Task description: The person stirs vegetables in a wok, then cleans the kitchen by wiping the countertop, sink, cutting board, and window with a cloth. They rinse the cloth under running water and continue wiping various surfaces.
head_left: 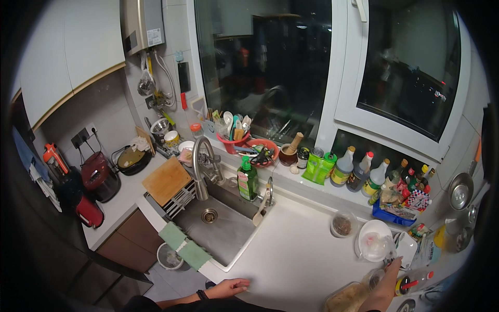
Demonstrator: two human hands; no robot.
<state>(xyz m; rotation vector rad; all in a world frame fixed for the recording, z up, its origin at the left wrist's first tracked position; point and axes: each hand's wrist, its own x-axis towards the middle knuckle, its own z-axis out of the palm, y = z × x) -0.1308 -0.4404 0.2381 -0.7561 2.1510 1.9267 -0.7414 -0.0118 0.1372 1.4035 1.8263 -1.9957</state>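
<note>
My left hand point(230, 288), with a dark band at its wrist, rests near the front edge of the white countertop point(288, 249), its fingers slightly bent and holding nothing. At the far right my right hand point(393, 265) reaches toward white dishes point(406, 249); its fingers are small and partly hidden, so a grasp cannot be made out. Just beyond it lies a white oval plate point(374, 230) with a clear plastic bag point(372, 245) on it. A round clear container point(343, 225) of brown food stands left of the plate. Below my right forearm is a container of pale food point(343, 299).
A steel sink point(222, 226) with a faucet point(200, 167) lies left of the counter, green cloths point(185, 245) over its front edge. A green soap bottle point(248, 179) stands behind it. Sauce bottles point(343, 167) and a blue basket point(393, 216) line the windowsill.
</note>
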